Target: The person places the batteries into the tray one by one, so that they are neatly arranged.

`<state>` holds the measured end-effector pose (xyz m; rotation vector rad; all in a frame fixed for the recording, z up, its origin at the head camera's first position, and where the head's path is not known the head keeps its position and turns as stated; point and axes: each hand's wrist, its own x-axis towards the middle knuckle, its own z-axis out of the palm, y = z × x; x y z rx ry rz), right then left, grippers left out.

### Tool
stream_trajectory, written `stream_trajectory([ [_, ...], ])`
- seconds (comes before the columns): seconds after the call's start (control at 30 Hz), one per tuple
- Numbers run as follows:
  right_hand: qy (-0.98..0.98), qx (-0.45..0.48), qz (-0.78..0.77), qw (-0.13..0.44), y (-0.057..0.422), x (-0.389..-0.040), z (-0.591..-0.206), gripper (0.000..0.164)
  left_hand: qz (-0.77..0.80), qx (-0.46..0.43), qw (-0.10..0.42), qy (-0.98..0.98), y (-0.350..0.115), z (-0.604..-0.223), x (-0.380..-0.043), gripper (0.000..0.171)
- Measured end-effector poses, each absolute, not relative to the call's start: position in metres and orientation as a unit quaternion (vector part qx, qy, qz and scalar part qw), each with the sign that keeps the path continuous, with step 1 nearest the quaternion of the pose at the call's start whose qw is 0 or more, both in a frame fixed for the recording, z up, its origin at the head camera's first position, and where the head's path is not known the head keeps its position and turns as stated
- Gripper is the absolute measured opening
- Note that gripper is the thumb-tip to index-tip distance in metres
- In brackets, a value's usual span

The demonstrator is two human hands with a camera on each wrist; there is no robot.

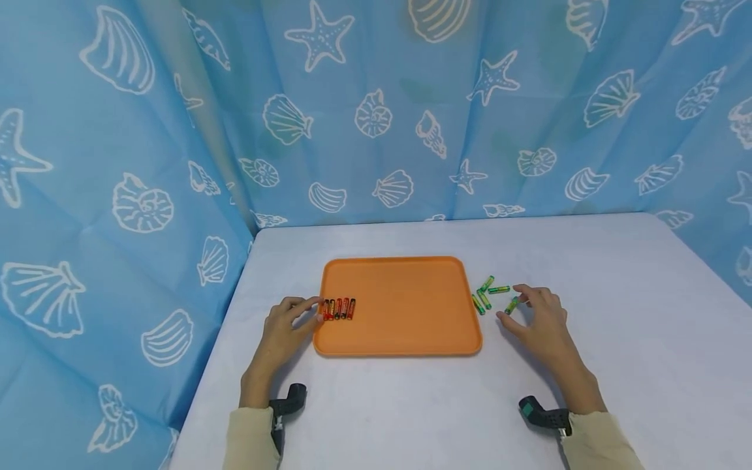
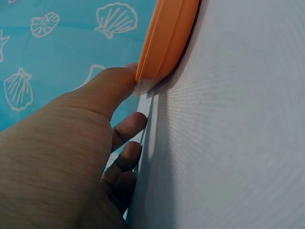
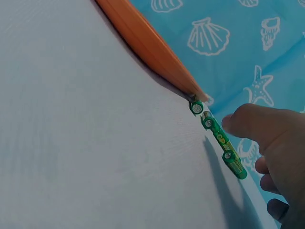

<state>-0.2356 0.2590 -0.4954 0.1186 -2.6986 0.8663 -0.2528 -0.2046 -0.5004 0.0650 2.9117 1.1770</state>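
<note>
Several red-and-black batteries (image 1: 344,308) lie side by side in a row at the left end of an orange tray (image 1: 405,313). My left hand (image 1: 283,334) is at the tray's left rim, thumb and index finger beside the row's leftmost battery. In the left wrist view its thumb (image 2: 112,86) is against the tray's edge; the batteries are hidden there. Right of the tray lie several green batteries (image 1: 484,299), loosely scattered. My right hand (image 1: 543,326) hovers with thumb and index finger spread around the nearest green battery (image 1: 512,305), apparently apart from it.
A white cloth covers the table (image 1: 411,411). Behind it and to the left hangs a blue curtain (image 1: 364,163) with white shells and starfish. Each wrist wears a black camera mount, such as the right one (image 1: 543,414).
</note>
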Motion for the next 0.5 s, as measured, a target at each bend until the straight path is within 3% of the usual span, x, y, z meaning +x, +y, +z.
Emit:
stream_trajectory([
  [0.23,-0.947,-0.017,0.312,0.074,0.262,-0.239,-0.505,0.064,0.379,0.038,-0.007,0.924,-0.208,-0.502,-0.251,0.045],
  [0.5,-0.945,-0.023,0.315,0.085,0.262,-0.238,-0.507,0.059,0.375,0.05,-0.01,0.926,-0.21,-0.501,-0.253,0.044],
])
